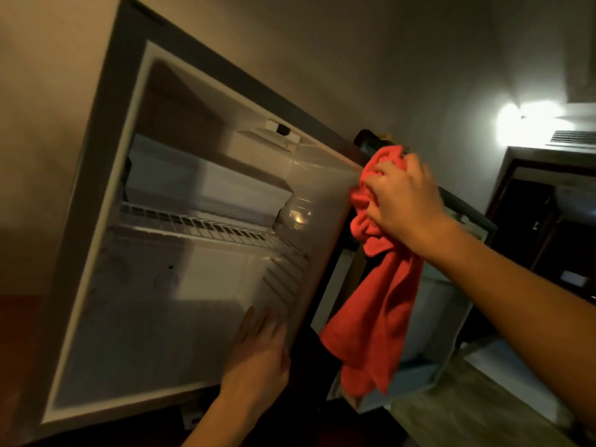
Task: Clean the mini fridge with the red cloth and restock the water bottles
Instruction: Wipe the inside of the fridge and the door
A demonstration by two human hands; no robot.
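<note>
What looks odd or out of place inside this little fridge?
Nothing stands out. The mini fridge is open and bare, its wire shelf level. The right hand grips the red cloth at the frame; no water bottles show.

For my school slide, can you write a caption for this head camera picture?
Right hand wipes the open fridge's edge with a red cloth while the left hand rests inside.
</note>
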